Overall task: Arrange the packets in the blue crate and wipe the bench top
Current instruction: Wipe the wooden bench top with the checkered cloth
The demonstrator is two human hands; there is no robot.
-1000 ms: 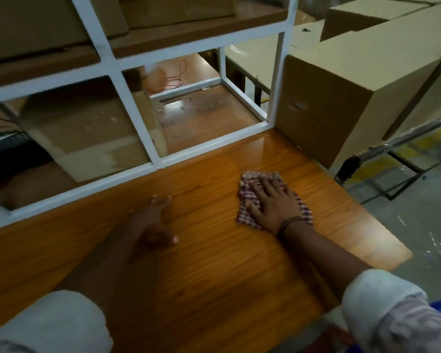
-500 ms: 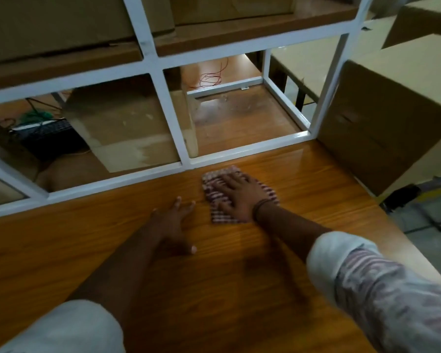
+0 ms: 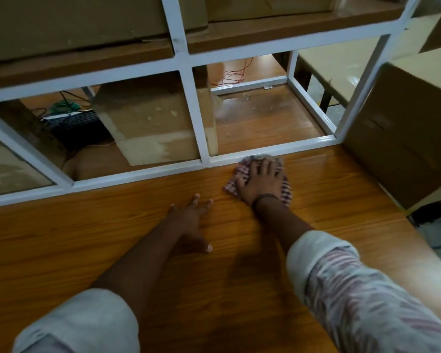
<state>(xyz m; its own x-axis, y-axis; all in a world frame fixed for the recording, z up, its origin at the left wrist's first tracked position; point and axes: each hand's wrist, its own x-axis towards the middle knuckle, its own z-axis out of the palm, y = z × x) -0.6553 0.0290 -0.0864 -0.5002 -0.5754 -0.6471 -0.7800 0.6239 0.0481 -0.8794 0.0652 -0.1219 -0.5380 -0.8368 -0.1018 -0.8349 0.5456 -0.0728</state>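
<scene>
Head view, looking down on an orange-brown wooden bench (image 3: 87,238).

Just right of centre, the right hand (image 3: 261,186) lies flat on a red-and-white checked cloth (image 3: 243,170). Its fingers (image 3: 265,166) are straight and slightly spread, pressing the cloth onto the wood. The cloth's far edge touches the lower rail of a white metal frame (image 3: 138,174) that crosses the middle of the picture.

The left hand (image 3: 189,220) rests palm-down on the bare bench, below and left of the cloth. Its fingers are spread and hold nothing. A large cardboard box (image 3: 405,138) stands at the right edge.

A second ago the cloth lay nearer the bench's right-hand end, well short of the rail. It has since been swept leftward and up the frame until it meets the rail. The left hand has stayed planted as a brace.

The wiping step looks well under way, now covering the strip along the rail. The broad lower-left stretch probably remains to be wiped. No blue crate or packets are in view, so that part cannot be judged.
</scene>
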